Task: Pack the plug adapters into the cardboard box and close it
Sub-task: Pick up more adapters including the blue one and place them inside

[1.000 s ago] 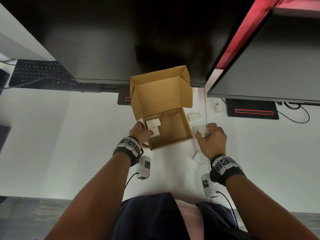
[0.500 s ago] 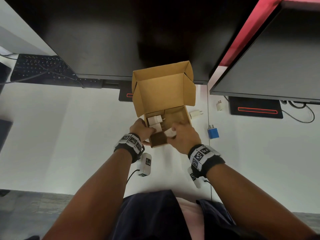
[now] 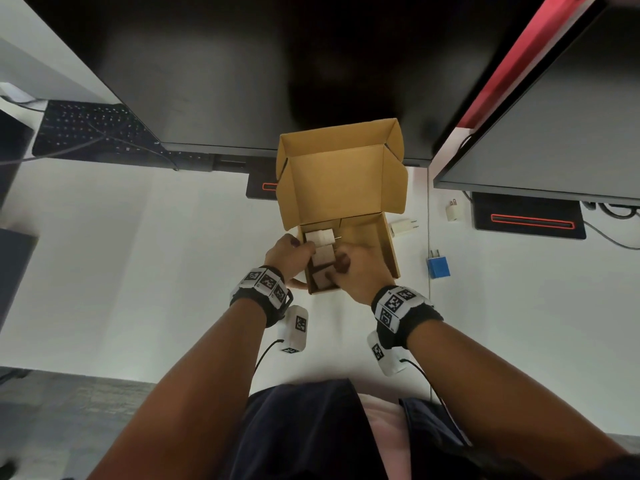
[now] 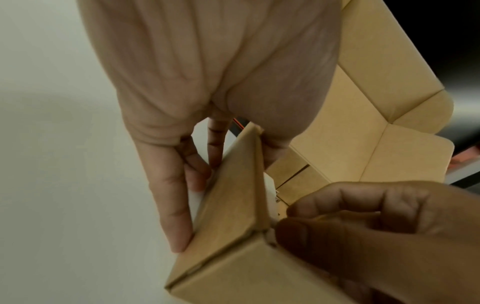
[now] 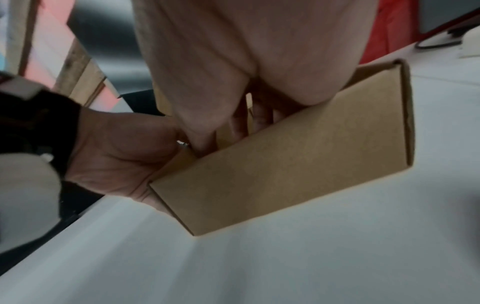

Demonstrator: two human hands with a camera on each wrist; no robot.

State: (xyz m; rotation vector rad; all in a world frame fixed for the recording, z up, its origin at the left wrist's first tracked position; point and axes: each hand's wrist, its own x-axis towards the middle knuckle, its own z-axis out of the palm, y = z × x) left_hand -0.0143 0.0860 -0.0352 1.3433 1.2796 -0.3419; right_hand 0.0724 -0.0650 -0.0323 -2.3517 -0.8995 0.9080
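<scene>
— Brown cardboard box [image 3: 388,244], lid flap up, sits at the desk's [image 3: 156,265] far edge. Why grip it?
— The left hand [image 3: 289,252] clasps the near-left corner, thumb inside, probably to steady it while the right hand [image 3: 356,271] sets a white plug adapter [image 3: 323,278] in.
— Contents?
— Three white adapters along the left wall. Three more lie on the desk right of the box, one blue [image 3: 439,266].

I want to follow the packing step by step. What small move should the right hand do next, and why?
Probably let go of the white adapter and draw the right hand out of the cardboard box. The adapter already lies in a row with two others, while the left hand steadies the box, and a blue adapter waits outside.
</scene>
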